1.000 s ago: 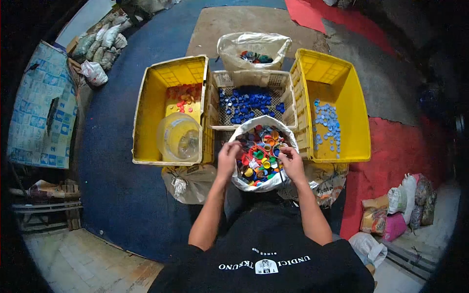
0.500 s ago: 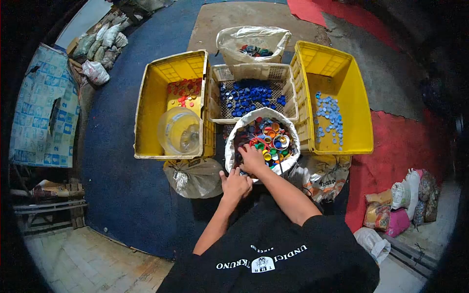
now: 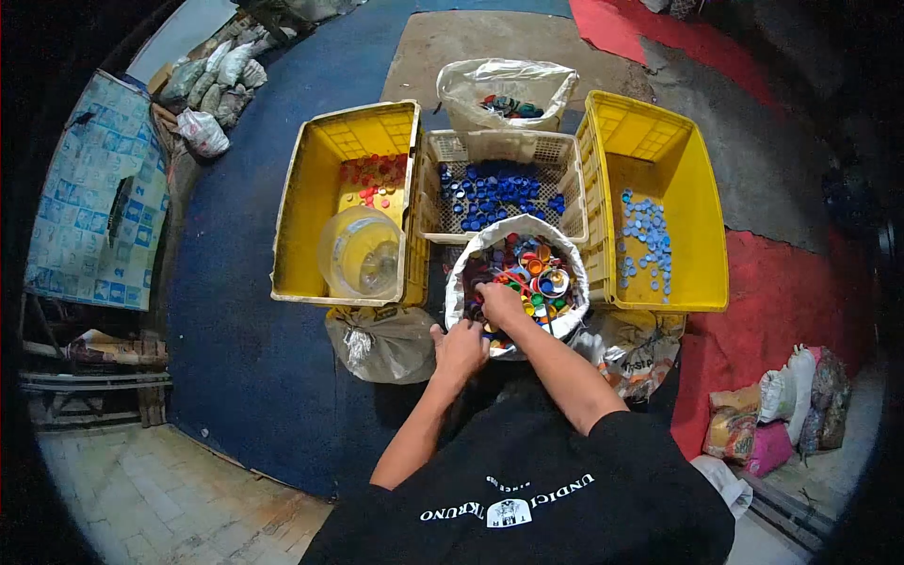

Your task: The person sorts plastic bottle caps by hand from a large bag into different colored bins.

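Observation:
A white sack (image 3: 456, 299) with a rolled rim stands in front of me, filled with mixed bottle caps (image 3: 537, 273) in red, orange, green, yellow, white and blue. My right hand (image 3: 501, 306) reaches into its left part, fingers curled down among the caps; the fingertips and anything in them are hidden. At the front left rim is my left hand (image 3: 461, 348), its thumb standing apart outside the sack and its fingers bent over the edge towards the caps. I see nothing held in it.
Beyond the sack, a white crate (image 3: 504, 143) holds blue caps. The left yellow bin (image 3: 299, 217) contains red caps and a clear plastic container (image 3: 363, 254); the right yellow bin (image 3: 695, 226) has light-blue caps. Another sack (image 3: 508, 71) stands behind. Tied bags (image 3: 395, 344) flank the front.
My view has shifted slightly, so the bins appear further right. Both hands stay at the sack; my left fingers have moved a little further over its rim.

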A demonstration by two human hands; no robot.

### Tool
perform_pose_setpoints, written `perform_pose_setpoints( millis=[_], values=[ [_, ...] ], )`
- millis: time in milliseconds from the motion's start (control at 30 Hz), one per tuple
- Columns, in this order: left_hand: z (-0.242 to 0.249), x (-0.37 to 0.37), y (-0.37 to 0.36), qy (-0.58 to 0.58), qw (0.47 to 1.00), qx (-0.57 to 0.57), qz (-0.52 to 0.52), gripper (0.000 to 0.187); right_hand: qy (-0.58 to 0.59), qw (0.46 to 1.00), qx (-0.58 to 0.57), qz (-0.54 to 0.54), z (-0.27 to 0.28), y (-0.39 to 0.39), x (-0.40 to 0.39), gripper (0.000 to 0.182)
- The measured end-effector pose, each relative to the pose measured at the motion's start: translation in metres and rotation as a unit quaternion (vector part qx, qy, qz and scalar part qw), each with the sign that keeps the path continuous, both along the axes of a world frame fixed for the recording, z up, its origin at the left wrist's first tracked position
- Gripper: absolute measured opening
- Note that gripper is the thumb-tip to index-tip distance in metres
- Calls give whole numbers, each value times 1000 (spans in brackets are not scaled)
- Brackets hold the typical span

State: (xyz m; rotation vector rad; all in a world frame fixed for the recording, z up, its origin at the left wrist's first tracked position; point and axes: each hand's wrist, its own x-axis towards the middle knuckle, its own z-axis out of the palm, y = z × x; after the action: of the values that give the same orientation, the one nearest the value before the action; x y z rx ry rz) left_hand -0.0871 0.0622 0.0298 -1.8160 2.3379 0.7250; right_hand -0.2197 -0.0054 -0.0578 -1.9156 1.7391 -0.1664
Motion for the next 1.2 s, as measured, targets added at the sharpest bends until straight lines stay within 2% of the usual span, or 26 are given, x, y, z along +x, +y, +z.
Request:
perform_pose_setpoints(
  millis=[33, 67, 100, 133, 200, 267, 333, 400, 433, 467, 533, 567, 600, 633, 667, 733, 767, 800, 867, 933, 1000, 1067, 1100, 1133, 1200],
  values=[
    [-5, -1, -7, -2, 1000, -3, 0, 22, -3, 999, 22, -35, 4, -1, -1, 26],
    [-14, -2, -16, -9, 996, -90, -17, 21, -5, 999, 20, -36, 8, -1, -5, 26],
    [-23, -2, -23, -15, 984, -173, -36, 22, -63, 996, -4, -56, 11, 2, -11, 25],
    [-26, -2, -32, -15, 984, -172, -38, 22, -120, 989, -27, -76, 21, 6, -17, 23],
    [-33, -4, -55, -61, 955, -286, -45, 14, -103, 991, -43, -76, 37, 16, -30, 26],
    [-43, -8, -72, -144, 951, -273, -25, 17, -249, 958, -86, -114, 44, 24, -44, 35],
    [-68, -3, -83, -150, 949, -273, -40, 21, -231, 957, -81, -154, 47, 28, -53, 38],
    [-81, -3, -85, -154, 952, -261, -36, 20, -438, 867, 40, -234, 53, 35, -63, 33],
    [-82, -4, -86, -149, 957, -247, -29, 19, -513, 823, 41, -241, 56, 39, -67, 32],
    [-84, -5, -87, -147, 957, -248, -35, 19, -523, 820, 22, -231, 55, 43, -71, 31],
    [-85, -2, -87, -166, 936, -307, -52, 18, -587, 766, 77, -249, 66, 50, -79, 29],
    [-86, -1, -86, -154, 939, -303, -49, 16, -588, 765, 74, -253, 71, 54, -80, 29],
    [-72, -4, -84, -153, 939, -305, -52, 16, -653, 687, 118, -297, 78, 56, -81, 27],
    [-53, -7, -80, -102, 950, -294, -35, 16, -709, 598, 161, -338, 80, 59, -81, 25],
    [-36, -10, -77, -52, 958, -281, -18, 17, -710, 596, 159, -340, 78, 60, -83, 25],
    [-15, -15, -68, -37, 965, -261, 3, 18, -756, 505, 197, -367, 77, 63, -85, 20],
    [-6, -18, -64, 20, 968, -247, 31, 18, -725, 533, 196, -390, 78, 63, -81, 18],
    [0, -21, -61, 78, 967, -234, 61, 19, -725, 533, 197, -390, 78, 63, -81, 18],
    [-1, -20, -56, 82, 969, -218, 78, 20, -730, 542, 221, -353, 79, 62, -80, 17],
    [-10, -16, -55, 205, 961, -145, 119, 23, -725, 546, 227, -353, 80, 60, -78, 20],
    [-14, -10, -55, 202, 963, -156, 90, 28, -750, 520, 229, -338, 77, 57, -76, 25],
    [-13, -9, -52, 359, 911, 3, 202, 31, -757, 513, 238, -326, 75, 59, -74, 26],
    [-12, -8, -49, 403, 888, 31, 218, 33, -753, 502, 252, -341, 78, 58, -73, 25],
    [-12, -8, -46, 404, 888, 29, 219, 33, -748, 492, 266, -356, 81, 57, -72, 25],
    [-9, -9, -40, 550, 784, 128, 258, 33, -756, 480, 270, -352, 77, 56, -70, 24]
  ],
)
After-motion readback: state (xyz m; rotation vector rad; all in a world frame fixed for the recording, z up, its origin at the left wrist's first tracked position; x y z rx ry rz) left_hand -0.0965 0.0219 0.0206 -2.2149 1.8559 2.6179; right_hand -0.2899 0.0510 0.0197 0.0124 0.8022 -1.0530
